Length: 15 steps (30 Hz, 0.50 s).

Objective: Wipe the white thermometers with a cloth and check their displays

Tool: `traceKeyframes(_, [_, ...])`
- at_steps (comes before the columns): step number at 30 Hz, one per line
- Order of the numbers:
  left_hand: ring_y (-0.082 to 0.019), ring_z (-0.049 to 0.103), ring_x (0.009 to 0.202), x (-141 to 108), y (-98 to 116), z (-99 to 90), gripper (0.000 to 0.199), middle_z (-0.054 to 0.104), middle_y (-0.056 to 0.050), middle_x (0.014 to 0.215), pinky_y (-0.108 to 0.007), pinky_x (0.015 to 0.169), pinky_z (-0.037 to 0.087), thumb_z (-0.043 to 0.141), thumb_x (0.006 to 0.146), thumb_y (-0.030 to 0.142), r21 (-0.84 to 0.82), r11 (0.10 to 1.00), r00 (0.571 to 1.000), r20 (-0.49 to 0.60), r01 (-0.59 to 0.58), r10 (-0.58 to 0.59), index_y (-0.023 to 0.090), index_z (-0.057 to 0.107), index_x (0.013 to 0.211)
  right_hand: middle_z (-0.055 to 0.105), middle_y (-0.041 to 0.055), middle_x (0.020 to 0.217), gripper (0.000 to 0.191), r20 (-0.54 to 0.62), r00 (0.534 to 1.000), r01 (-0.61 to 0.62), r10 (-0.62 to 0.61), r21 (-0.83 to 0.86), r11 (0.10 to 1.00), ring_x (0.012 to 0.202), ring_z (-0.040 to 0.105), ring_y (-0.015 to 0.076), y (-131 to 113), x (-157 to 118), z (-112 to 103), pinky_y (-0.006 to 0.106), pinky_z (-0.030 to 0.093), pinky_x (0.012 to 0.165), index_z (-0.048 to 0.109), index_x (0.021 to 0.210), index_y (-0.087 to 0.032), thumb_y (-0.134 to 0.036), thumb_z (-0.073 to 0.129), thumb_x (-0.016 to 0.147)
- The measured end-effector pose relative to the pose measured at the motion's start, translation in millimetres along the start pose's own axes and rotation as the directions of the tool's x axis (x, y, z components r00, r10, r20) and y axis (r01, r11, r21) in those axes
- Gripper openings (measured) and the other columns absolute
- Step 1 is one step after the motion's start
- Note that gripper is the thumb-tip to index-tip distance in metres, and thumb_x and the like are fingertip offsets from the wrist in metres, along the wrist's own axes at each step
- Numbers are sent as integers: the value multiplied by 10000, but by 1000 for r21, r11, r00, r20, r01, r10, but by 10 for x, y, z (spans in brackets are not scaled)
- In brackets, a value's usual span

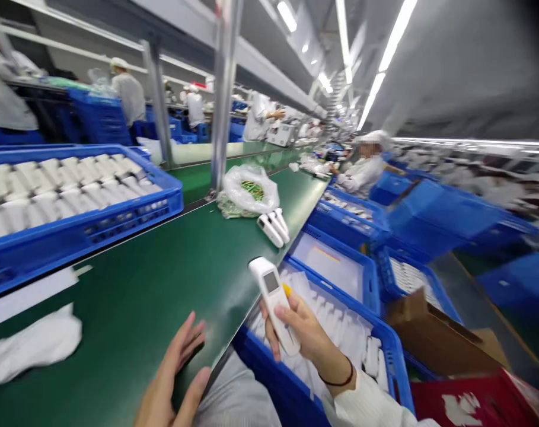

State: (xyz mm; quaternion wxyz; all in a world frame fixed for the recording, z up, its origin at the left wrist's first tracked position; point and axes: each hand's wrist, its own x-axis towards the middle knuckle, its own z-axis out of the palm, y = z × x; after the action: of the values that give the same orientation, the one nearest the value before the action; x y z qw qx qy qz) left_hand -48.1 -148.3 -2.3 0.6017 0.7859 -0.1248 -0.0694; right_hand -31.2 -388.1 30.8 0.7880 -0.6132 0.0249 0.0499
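Observation:
My right hand (298, 323) is closed around a white handheld infrared thermometer (273, 302) with a small grey screen and a dark tip. It is held tilted over the table's edge, above a blue crate. A bit of yellow shows beside its head, at my fingers. My left hand (175, 367) hovers over the green work surface (162, 273), fingers apart, holding nothing. Farther along the surface lie several similar white thermometers (273, 227) side by side. Behind them sits a clear plastic bag (250, 190) with green and yellow small parts.
A blue crate (398, 367) of white units and wrapping stands at right, with another blue crate (370, 279) beyond. A blue crate (174, 196) of white pieces stands at left. White cloth (38, 344) lies front left. A metal post (225, 95) rises behind. A co-worker (362, 172) sits farther along.

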Motion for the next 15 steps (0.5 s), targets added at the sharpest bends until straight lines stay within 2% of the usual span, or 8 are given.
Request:
traceKeyframes(1, [-278,535,1250,-30,110,-39,551,535,-32,1401,-527,1031,456,463,948,461,-88,995,998,-36,43,-46,436,253,1457,616,12,793,551,140,989,-51,44,42,998,373,540,115,-1,-12,225,231,448,303,487,997,-193,-611,734,737])
traceKeyframes(3, [-227,528,1256,-84,302,-107,549,519,-4,1415,-389,1011,489,498,935,476,-224,973,983,-153,64,-100,445,287,1441,607,-6,745,434,397,914,-143,79,132,981,381,525,81,25,-54,593,164,415,310,494,1027,-191,-528,691,837])
traceKeyframes(5, [-187,529,1248,-140,424,-166,553,528,16,1401,-277,977,497,537,920,477,-317,948,958,-267,16,-106,448,319,1427,589,-24,671,300,574,816,-214,61,202,956,407,507,53,76,-98,860,115,407,355,523,1039,-182,-437,630,924])
traceKeyframes(6, [-173,551,1216,-173,458,-195,558,557,19,1365,-240,946,505,556,913,474,-347,938,947,-305,-8,-105,448,330,1422,590,-22,666,252,619,784,-240,49,228,944,423,508,46,106,-118,964,105,411,377,540,1039,-179,-405,606,949])
traceKeyframes(9, [-148,621,1083,-291,481,-290,532,646,22,1217,-188,855,523,599,898,451,-397,917,920,-374,-46,-116,438,393,1389,619,12,814,195,655,754,-312,40,304,900,481,542,40,191,-183,1185,106,429,415,574,1066,-196,-363,582,967])
traceKeyframes(12, [-162,627,1075,-411,462,-363,510,647,9,1219,-186,804,532,605,904,421,-438,898,908,-392,-44,-146,428,423,1380,620,34,907,251,674,737,-367,54,332,869,520,561,58,262,-257,1278,133,436,432,604,1089,-214,-430,546,976])
traceKeyframes(13, [-179,611,1116,-446,458,-373,526,626,2,1262,-200,803,539,597,910,415,-461,886,911,-382,-43,-154,431,400,1398,627,35,888,299,670,740,-357,62,313,880,529,560,65,281,-280,1282,145,439,449,612,1115,-223,-469,498,991])
traceKeyframes(15, [-204,552,1215,-503,466,-369,595,575,-3,1345,-230,856,540,610,905,399,-494,868,922,-358,-56,-144,443,337,1433,643,25,887,335,607,792,-232,67,197,952,616,584,86,308,-316,1267,176,481,556,602,1209,-276,-483,415,1022])
